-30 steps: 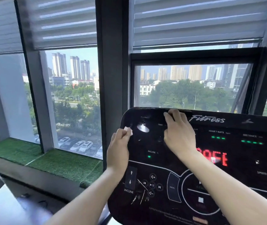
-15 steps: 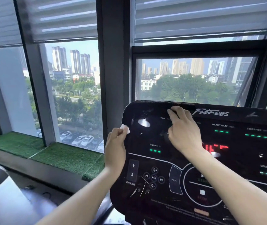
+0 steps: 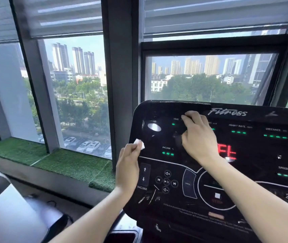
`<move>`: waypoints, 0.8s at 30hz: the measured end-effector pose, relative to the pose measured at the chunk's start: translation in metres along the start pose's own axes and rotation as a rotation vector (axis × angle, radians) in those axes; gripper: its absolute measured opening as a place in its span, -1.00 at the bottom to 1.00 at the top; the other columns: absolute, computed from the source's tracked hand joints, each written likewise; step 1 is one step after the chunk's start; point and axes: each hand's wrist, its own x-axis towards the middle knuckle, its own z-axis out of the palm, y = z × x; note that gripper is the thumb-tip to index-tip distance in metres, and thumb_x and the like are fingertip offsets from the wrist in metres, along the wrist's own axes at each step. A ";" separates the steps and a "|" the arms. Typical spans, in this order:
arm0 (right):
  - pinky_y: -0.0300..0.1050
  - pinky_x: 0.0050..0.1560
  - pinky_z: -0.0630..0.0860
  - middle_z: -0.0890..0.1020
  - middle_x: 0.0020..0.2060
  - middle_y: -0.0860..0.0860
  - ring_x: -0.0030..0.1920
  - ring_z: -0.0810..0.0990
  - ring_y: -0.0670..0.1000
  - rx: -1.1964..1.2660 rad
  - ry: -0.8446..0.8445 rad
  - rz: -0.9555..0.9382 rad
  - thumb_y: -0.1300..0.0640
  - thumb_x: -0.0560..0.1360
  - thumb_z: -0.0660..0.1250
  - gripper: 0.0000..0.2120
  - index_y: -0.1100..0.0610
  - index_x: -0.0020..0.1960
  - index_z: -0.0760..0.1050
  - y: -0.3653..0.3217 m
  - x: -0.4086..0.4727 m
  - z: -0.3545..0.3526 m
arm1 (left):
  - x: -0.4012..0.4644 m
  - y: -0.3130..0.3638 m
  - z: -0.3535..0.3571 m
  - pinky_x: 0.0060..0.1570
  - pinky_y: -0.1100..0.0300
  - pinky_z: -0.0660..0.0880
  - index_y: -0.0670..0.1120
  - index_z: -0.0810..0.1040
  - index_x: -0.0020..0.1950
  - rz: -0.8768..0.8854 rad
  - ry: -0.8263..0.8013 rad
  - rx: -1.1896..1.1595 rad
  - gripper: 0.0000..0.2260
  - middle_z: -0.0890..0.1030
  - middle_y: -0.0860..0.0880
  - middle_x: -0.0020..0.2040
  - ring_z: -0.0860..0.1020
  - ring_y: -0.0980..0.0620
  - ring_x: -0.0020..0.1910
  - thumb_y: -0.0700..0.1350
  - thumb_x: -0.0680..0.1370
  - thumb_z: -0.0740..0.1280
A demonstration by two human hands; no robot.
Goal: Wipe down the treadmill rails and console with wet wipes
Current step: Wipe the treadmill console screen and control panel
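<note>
Left hand [image 3: 127, 165] pinches a small white folded wet wipe [image 3: 139, 144] between thumb and fingertips, holding it at the left edge of the glossy black treadmill console [image 3: 255, 172], just below an oval silver speaker grille [image 3: 154, 127]. Whether the wipe actually touches the panel cannot be confirmed from this view. Right hand [image 3: 197, 137] lies on the upper part of the console face beside the "TIME" readout, fingers curled; whether it holds a second wipe cannot be told, as the palm side is hidden.

Handling assessment — the wipe is judged light, soft and limp, damp enough to cling and to bunch under pressure. A pinch at its folded edge suits corners; a flat spread under the fingers would suit the broad panel. The console itself appears stiff and smooth, likely slippery when wet, with touch buttons [image 3: 166, 181] and a lit red display [image 3: 226, 152] — light pressure is advisable to avoid triggering controls.

Containers: a dark recess, possibly a cup holder [image 3: 122, 237], shows at the bottom edge below the console; its contents cannot be made out. No wipe packet is in view.

Beyond the console stands a green artificial-turf window ledge [image 3: 66, 160], then dark-framed windows [image 3: 120, 76] with grey blinds [image 3: 61, 16] part-lowered. No rail can be identified.
</note>
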 end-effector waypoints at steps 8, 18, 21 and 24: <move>-0.11 -0.07 0.40 0.44 0.23 0.02 0.20 0.39 0.10 -0.005 -0.040 0.055 0.33 0.43 0.24 -0.64 0.24 0.22 0.48 -0.003 0.004 -0.006 | 0.058 -0.001 -0.009 -0.06 0.25 0.42 -0.08 0.55 0.25 -0.164 0.016 -0.101 -0.75 0.44 0.12 -0.02 0.46 0.07 0.02 -0.19 0.64 0.17; -0.12 -0.09 0.41 0.44 0.23 0.03 0.20 0.39 0.09 -0.009 -0.049 0.044 0.33 0.44 0.24 -0.62 0.24 0.26 0.47 0.000 0.003 -0.008 | 0.044 0.018 -0.004 0.10 0.26 0.43 -0.11 0.50 0.29 -0.058 0.031 -0.067 -0.70 0.51 -0.02 0.13 0.43 0.03 0.11 -0.30 0.57 0.24; -0.06 -0.02 0.45 0.43 0.21 0.04 0.20 0.37 0.09 0.018 -0.044 0.089 0.31 0.46 0.23 -0.61 0.23 0.28 0.46 0.007 0.003 -0.014 | 0.092 0.041 0.004 0.06 0.33 0.34 -0.09 0.50 0.22 -0.071 0.087 -0.072 -0.75 0.45 0.12 0.10 0.36 0.21 0.10 -0.23 0.64 0.11; -0.02 0.04 0.45 0.45 0.20 0.07 0.22 0.36 0.11 0.040 0.002 0.145 0.33 0.45 0.23 -0.61 0.24 0.27 0.48 0.019 0.001 -0.021 | 0.095 0.080 0.013 0.00 0.52 0.22 0.01 0.52 0.11 0.060 0.023 -0.135 -0.80 0.49 0.17 0.04 0.34 0.41 0.02 -0.13 0.65 0.11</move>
